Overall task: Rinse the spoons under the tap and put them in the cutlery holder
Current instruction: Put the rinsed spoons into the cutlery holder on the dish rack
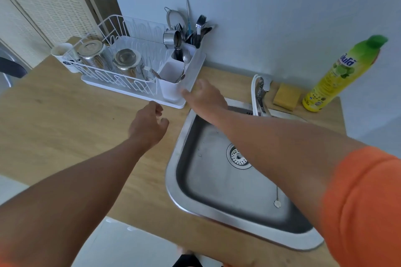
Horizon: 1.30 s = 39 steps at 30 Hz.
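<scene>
wall (282,6): you've got plain pale blue, 12 to 3 o'clock
counter (65,115): light wood, mid-frame
door (54,0): cream woven panel, 10 o'clock
floor (130,249): pale, 6 o'clock

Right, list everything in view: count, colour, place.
dish rack: one, white wire, back left of counter
steel pots: two, silver, upturned in rack
cutlery holder: one, white, rack's right end
spoons: a few, silver, in holder
cup: one, white, left of rack
sink: one, steel, right of counter
tap: one, chrome, behind sink
sponge: one, yellow, right of tap
dish soap bottle: one, yellow-green, far right
left hand: over counter, holds nothing
right hand: beside holder
</scene>
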Tool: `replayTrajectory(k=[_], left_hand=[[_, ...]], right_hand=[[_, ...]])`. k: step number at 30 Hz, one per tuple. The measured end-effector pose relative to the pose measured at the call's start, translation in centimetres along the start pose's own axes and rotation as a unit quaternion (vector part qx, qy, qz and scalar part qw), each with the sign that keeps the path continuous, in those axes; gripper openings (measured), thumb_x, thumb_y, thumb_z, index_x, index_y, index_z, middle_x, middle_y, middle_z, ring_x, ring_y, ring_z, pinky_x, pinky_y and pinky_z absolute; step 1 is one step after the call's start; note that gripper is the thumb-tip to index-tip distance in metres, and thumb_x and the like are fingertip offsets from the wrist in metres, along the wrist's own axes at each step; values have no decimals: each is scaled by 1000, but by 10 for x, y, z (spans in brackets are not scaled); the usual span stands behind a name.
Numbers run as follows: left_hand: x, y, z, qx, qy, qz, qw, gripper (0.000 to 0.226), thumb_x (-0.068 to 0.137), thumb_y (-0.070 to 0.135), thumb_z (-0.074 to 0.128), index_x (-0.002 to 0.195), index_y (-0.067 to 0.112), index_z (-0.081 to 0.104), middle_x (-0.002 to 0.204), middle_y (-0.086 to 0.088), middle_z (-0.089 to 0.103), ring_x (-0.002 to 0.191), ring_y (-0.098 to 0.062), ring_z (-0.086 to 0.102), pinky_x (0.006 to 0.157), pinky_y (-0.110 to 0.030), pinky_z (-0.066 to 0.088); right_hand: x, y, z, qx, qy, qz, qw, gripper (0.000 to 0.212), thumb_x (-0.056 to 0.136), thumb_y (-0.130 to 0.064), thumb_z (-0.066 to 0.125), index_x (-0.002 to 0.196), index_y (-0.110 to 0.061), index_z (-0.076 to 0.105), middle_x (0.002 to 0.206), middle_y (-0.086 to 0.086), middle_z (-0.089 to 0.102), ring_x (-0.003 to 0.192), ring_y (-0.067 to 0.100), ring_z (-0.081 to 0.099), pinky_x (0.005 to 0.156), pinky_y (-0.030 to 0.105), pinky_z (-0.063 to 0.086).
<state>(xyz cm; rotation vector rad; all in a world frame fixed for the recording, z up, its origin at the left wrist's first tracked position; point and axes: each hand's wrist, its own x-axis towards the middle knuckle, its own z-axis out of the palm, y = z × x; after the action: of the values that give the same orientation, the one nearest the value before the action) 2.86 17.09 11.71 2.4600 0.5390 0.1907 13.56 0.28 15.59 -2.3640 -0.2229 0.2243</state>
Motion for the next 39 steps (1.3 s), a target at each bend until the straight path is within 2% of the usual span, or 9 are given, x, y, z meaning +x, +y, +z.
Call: replayTrajectory(k=[2,4,11,16,20,27,31,35,39], left_hand=[[-4,-3,5,24,-12,24,999,26,89,26,68,113,21,60,107,4,69,107,-23,60,87,-44,53],[-7,-6,9,61,-25,48,997,30,90,24,68,118,16,63,114,-3,70,111,-30,58,92,-47,52],[-18,-22,26,116,-79,122,983,43,93,22,67,135,10,63,133,-15,66,125,-41,56,107,-52,45],[-30,-39,28,153,-119,216,957,67,97,43,36,147,3,54,156,-17,50,147,-39,42,115,-57,38],[-38,-53,32,175,-120,252,944,69,103,44,26,158,5,37,167,-13,30,156,-33,24,124,-56,24],[-37,-63,42,203,-116,242,942,68,105,46,20,163,11,25,171,-5,18,159,-23,12,128,-49,12],[-36,-65,45,207,-108,233,944,67,105,46,21,164,14,24,172,-2,17,159,-20,11,129,-45,9],[-35,-68,46,210,-105,231,944,67,105,46,21,164,14,25,171,-1,18,159,-19,12,129,-46,10],[-34,-69,48,214,-113,231,942,68,105,47,17,165,14,20,172,0,13,160,-19,8,129,-45,8]], right_hand=[[-19,25,6,11,-10,17,1000,56,79,-75,46,115,-33,56,97,-17,66,101,19,65,78,38,46],[-43,54,13,8,-33,29,999,48,82,-67,48,118,-36,58,89,-19,67,98,17,66,79,36,48],[-126,165,29,-84,-122,89,985,29,90,-48,54,112,-32,65,94,-11,73,96,20,68,86,36,54],[-159,233,16,-117,-91,206,967,14,95,-36,51,97,-27,61,104,2,72,87,24,61,71,32,46],[-160,270,-4,-130,-44,318,938,19,96,-26,50,106,-14,60,110,13,68,94,32,63,74,32,47],[-155,300,-23,-147,-15,384,911,22,98,-16,56,112,-1,63,114,22,67,99,39,68,75,35,54],[-153,304,-25,-149,-16,398,905,14,97,-12,58,102,-1,65,98,18,67,65,26,58,56,25,46],[-152,301,-23,-151,-28,396,905,16,97,-11,58,107,0,66,105,20,68,86,36,67,66,30,49],[-154,295,-21,-160,-53,377,911,8,97,-11,55,94,-6,60,104,17,68,72,27,60,61,26,47]])
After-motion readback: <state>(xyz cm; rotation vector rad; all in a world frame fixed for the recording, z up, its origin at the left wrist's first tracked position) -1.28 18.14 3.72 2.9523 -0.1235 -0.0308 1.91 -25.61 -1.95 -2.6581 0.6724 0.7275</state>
